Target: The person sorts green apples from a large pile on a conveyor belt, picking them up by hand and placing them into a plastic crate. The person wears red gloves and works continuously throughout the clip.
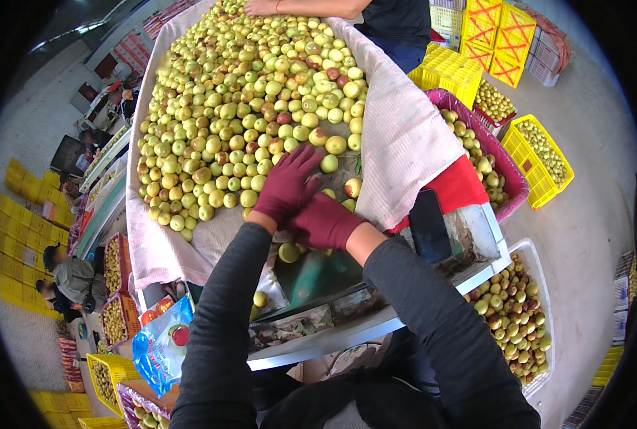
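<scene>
A large heap of green and reddish jujube-like fruits (232,118) lies on a cloth-lined sorting table. My left hand (289,187), in a maroon glove, reaches over the near right part of the heap, palm down with its fingers forward. Close against it, my right hand (326,221) wears a matching glove and points left; its fingertips are hidden by the left hand. Whether either hand grips a fruit cannot be seen. Loose fruits lie around both hands, and a few (289,252) sit just below them on a green surface. Pale pink cloth (399,134) drapes over the table's sides.
A dark phone (429,225) lies at the table's right corner, a blue plastic bag (163,343) at the left. The metal edge (329,343) runs before me. Fruit-filled crates stand right, one white (543,300), one yellow (535,161). Another person's arm (318,7) rests at the far end.
</scene>
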A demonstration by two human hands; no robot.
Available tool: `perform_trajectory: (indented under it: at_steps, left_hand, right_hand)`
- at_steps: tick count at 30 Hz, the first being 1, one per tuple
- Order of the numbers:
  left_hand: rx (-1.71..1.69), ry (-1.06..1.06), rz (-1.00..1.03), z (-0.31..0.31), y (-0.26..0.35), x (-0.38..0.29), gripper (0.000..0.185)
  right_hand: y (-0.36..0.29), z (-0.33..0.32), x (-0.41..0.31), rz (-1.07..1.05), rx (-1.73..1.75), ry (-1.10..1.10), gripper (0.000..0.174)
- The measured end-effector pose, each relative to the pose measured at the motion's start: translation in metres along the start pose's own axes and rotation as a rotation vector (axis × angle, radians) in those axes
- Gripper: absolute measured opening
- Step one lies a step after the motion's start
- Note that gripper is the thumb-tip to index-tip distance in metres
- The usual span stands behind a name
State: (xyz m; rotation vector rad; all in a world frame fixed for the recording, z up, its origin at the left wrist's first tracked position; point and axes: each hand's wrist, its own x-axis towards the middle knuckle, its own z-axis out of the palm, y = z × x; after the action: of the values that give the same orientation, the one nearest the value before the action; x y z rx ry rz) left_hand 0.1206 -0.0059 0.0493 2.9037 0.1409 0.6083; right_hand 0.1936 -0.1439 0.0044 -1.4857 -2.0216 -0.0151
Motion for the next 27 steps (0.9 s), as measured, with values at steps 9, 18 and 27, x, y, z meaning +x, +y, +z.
perform_trajectory:
  at_steps: [9, 18, 27]
  left_hand:
    - [-0.119, 0.08, -0.076, -0.013, 0.027, -0.003, 0.042]
    - [0.223, -0.332, -0.09, 0.016, 0.079, 0.043, 0.024]
    - [-0.226, 0.214, -0.574, -0.025, 0.042, -0.013, 0.037]
  right_hand:
    - [-0.014, -0.019, 0.014, 0.257, 0.099, -0.113, 0.021]
    - [0.021, 0.051, -0.006, 0.29, 0.293, -0.261, 0.083]
    - [-0.012, -0.017, 0.017, 0.26, 0.117, -0.221, 0.035]
